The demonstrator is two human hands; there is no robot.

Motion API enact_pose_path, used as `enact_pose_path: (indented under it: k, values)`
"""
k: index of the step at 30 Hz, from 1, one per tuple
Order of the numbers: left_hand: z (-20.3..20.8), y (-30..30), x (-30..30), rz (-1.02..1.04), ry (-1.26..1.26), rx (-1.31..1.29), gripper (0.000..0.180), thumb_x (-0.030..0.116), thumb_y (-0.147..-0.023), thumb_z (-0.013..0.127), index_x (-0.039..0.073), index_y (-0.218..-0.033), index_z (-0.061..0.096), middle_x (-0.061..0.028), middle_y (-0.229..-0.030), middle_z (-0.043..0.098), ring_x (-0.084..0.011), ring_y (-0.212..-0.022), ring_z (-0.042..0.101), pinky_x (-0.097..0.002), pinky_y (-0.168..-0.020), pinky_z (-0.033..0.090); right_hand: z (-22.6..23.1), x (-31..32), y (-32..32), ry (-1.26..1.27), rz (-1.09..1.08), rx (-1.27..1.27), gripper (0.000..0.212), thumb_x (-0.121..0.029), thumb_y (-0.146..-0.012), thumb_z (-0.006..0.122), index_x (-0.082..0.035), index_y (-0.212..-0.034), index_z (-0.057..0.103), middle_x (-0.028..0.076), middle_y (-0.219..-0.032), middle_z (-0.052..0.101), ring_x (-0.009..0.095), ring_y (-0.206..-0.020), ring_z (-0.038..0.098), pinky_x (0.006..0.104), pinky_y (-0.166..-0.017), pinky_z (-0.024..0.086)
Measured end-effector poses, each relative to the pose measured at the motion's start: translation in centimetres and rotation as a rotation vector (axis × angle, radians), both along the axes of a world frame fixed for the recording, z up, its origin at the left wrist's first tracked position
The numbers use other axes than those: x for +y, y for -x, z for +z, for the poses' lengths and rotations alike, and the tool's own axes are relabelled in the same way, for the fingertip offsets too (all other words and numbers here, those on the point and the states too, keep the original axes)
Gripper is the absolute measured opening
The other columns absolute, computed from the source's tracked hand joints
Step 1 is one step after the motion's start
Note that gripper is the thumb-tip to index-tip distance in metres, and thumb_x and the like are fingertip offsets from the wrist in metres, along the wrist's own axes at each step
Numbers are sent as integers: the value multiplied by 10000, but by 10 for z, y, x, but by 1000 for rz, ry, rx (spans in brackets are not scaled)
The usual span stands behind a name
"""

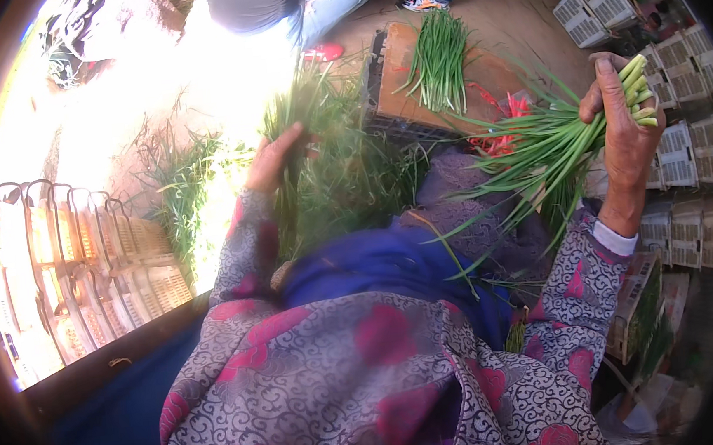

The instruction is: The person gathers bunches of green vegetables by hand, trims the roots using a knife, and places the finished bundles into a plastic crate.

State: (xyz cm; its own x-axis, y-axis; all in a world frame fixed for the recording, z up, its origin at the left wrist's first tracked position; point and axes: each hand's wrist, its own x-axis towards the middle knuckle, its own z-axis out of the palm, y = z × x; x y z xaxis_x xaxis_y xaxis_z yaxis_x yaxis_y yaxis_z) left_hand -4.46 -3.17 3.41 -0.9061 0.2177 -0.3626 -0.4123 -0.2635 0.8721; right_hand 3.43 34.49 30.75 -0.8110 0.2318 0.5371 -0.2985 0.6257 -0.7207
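Note:
Raised at the right, my right hand (621, 125) is closed round a bunch of chives (561, 138). Its pale cut ends (638, 91) stick up past my fingers, and the long green leaves fan out to the left and down over my lap. My left hand (272, 160), farther left, is closed on a loose clump of green leaves (292, 107); motion blurs it, and part of the clump hangs below the hand. Beneath it spreads a heap of loose greens (353, 177). Another bunch of chives (438, 61) lies on a brown cardboard sheet (396, 79) ahead.
Red ties (498, 126) lie at the cardboard's near edge, over a dark crate (399, 127). Stacked baskets (87, 266) stand at left, pale crates (598, 7) along the right. Another person's jeans (329, 9) and red shoe (324, 53) show at the top.

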Motion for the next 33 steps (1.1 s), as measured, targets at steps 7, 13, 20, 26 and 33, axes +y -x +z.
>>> enact_pose_path:
  k: [7, 13, 20, 26, 33]
  values:
    - [-9, -16, 23, -171, -12, 41, 342, 159, -882, 701, -47, -1154, 677, -156, -992, 749, -212, -790, 717, -326, -709, 584, 1, 11, -61, -463, 70, -544, 168, -144, -944, 699, 17, -980, 666, 113, -687, 564, 141, -635, 521, 355, -606, 458]
    - [0, -42, 91, -481, -45, 23, 357, 109, -856, 755, -18, -1177, 664, -37, -932, 728, -83, -590, 563, -243, -500, 456, -109, -6, -99, -312, 354, -1135, 259, -215, -889, 732, 29, -915, 649, 122, -646, 619, 237, -553, 640, 382, -541, 503]
    - [4, -89, 128, -880, -10, 232, 472, 42, -810, 808, 81, -1252, 646, 14, -897, 694, -37, -593, 536, -204, -473, 412, -137, 31, -146, -268, 236, -1098, 263, -183, -867, 747, 39, -958, 641, 155, -732, 651, 238, -583, 652, 402, -566, 503]
    - [-11, -43, 87, -641, 193, 60, 417, 9, -727, 769, 52, -1130, 670, 1, -821, 682, -61, -522, 508, -220, -439, 377, -162, 34, -186, -432, -20, -725, 337, -178, -860, 762, 6, -1119, 651, 211, -806, 706, 366, -656, 703, 464, -582, 512]
    - [6, -50, 120, -659, 164, 473, 528, -3, -762, 759, 93, -1270, 651, 15, -863, 666, -59, -549, 526, -223, -460, 413, -187, 29, -173, -708, -238, -793, 273, -212, -797, 736, -54, -1000, 647, 239, -715, 662, 465, -707, 655, 564, -632, 506]
